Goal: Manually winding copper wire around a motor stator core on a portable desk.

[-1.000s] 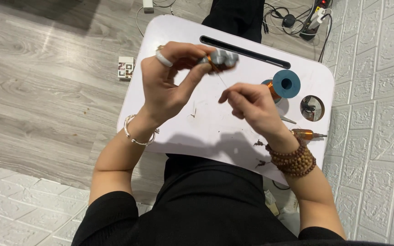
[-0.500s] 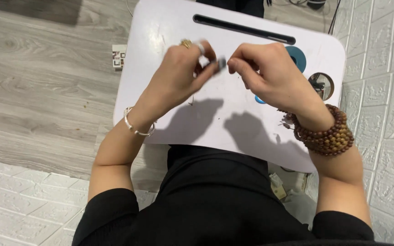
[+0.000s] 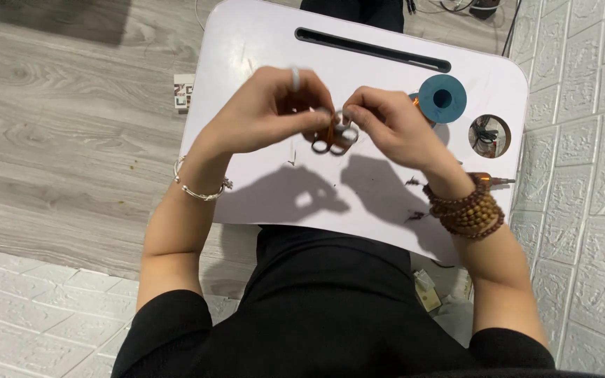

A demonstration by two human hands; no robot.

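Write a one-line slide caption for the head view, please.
Both hands, left hand and right hand, pinch a small ringed metal piece above a white lap table, blue spool nearby.

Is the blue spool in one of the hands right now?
No, the blue spool sits on the white lap table, beyond the right hand.

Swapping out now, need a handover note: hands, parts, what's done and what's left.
Left hand: pinching the small piece of metal rings above the white lap table.
Right hand: fingertips on the same piece from the other side.
Blue wire spool sits right of the hands; a copper-coloured tool lies at the table's right edge.
Done: copper-coloured wire is on the piece.
Left: cannot tell how much winding remains.
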